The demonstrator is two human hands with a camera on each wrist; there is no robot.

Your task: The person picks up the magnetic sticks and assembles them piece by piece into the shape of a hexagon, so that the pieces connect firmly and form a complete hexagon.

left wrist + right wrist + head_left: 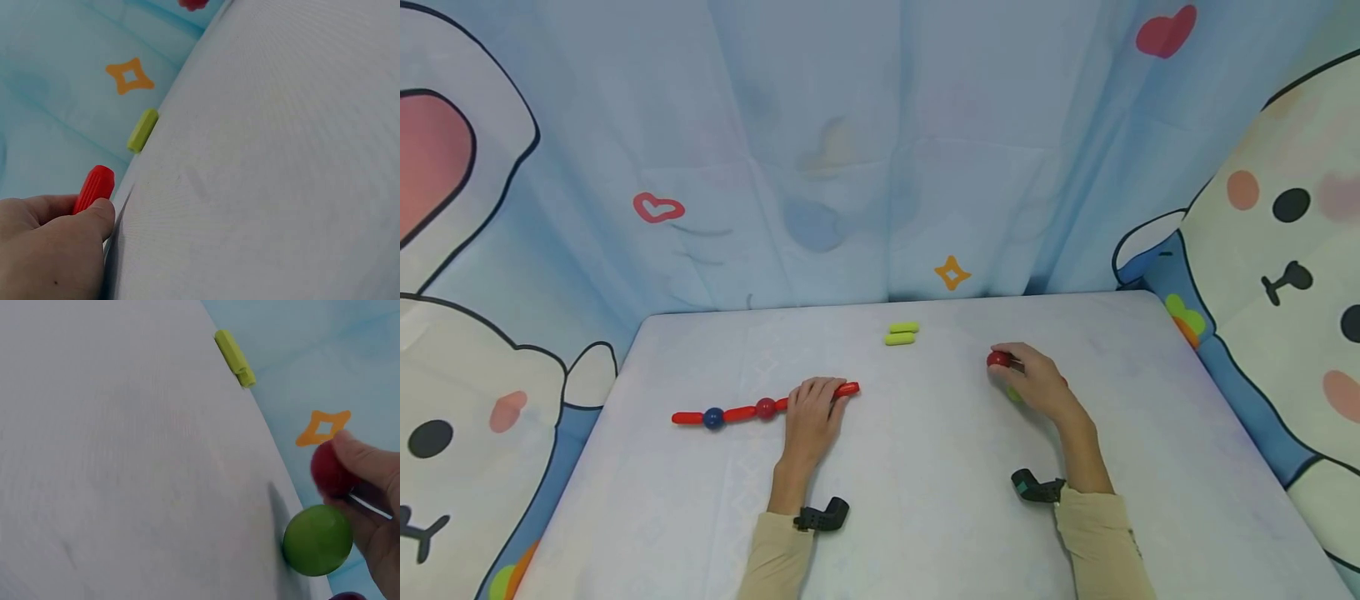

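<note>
My left hand [811, 417] lies over the right part of a chain of red rods and balls, with a blue ball [713, 418] and a red ball [765, 407] between the rods. In the left wrist view its thumb and finger pinch a ridged red rod [95, 189] at the chain's right end; part of the chain is hidden under the hand. My right hand [1037, 383] pinches a loose red ball [333, 469] between thumb and fingers. A shiny strip shows between those fingers. Just below the ball is a green ball [317, 540], mostly hidden by the hand in the head view.
Two lime-green rods [900, 338] lie side by side near the back edge of the white-covered table [925, 500]. Another dark red ball [347, 596] shows at the bottom of the right wrist view. A blue patterned curtain [850, 125] hangs behind the table.
</note>
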